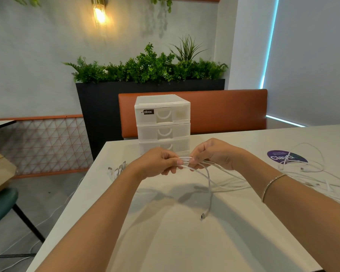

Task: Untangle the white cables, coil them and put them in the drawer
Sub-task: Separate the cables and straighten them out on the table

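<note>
At the centre of the white desk [165, 242], a bundle of white cable strands [185, 159] was held raised above the surface between two hands. Left hand [155, 163]: fingers curled and clamped on the bundle from the 9 o'clock side. Right hand [212, 154]: fingers curled and clamped on the same bundle from the 3 o'clock side, fingertips of both hands nearly meeting. One loose cable end [209, 185] was seen hanging from the grip toward 6 o'clock, its plug [202, 215] resting on the desk. A thin bracelet [271, 185] was worn on the right wrist.

At 3 o'clock, a tangle of further white cables [310, 169] was spread on the desk, partly lying over a round purple sticker [287, 157]. At 9 o'clock, near the desk's edge, several connectors [117, 168] were laid side by side.

At 12 o'clock, just behind the hands, a white three-tier drawer unit [162, 122] stood on the desk, all drawers closed. Behind it were noted an orange bench back [224, 108], a black planter [98, 107] with green foliage, and a lit wall lamp [99, 14].
</note>
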Available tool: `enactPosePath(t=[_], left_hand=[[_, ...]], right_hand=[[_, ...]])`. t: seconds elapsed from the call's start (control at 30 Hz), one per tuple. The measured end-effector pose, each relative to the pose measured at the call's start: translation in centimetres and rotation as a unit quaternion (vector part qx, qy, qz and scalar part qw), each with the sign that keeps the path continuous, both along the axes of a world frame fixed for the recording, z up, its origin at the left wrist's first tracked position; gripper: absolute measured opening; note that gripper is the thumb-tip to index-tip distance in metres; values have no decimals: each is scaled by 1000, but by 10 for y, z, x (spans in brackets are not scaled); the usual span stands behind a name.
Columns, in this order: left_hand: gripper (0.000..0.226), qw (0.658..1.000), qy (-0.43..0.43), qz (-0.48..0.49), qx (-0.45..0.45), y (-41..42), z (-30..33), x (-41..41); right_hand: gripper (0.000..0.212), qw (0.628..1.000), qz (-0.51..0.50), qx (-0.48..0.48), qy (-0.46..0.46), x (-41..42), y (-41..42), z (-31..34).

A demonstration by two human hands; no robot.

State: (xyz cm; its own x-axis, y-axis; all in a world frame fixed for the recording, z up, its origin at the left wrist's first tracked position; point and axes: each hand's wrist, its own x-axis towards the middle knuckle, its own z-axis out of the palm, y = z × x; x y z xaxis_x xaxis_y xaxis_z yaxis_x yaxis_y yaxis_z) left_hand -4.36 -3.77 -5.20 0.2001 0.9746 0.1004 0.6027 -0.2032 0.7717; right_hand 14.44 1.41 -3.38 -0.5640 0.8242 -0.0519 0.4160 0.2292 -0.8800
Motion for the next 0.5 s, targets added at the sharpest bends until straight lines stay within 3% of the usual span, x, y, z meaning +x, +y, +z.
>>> enactPosePath(t=[0.1,0.23,0.5], left_hand=[[22,999,47,-2,13,0,0,1],[29,996,83,15,35,-2,2,1],[23,988,137,11,65,-2,6,3]], right_hand=[[5,993,-11,78,-85,-1,-3,4],[11,939,9,239,-245,-3,-8,12],[25,860,48,311,-403,32,6,1]])
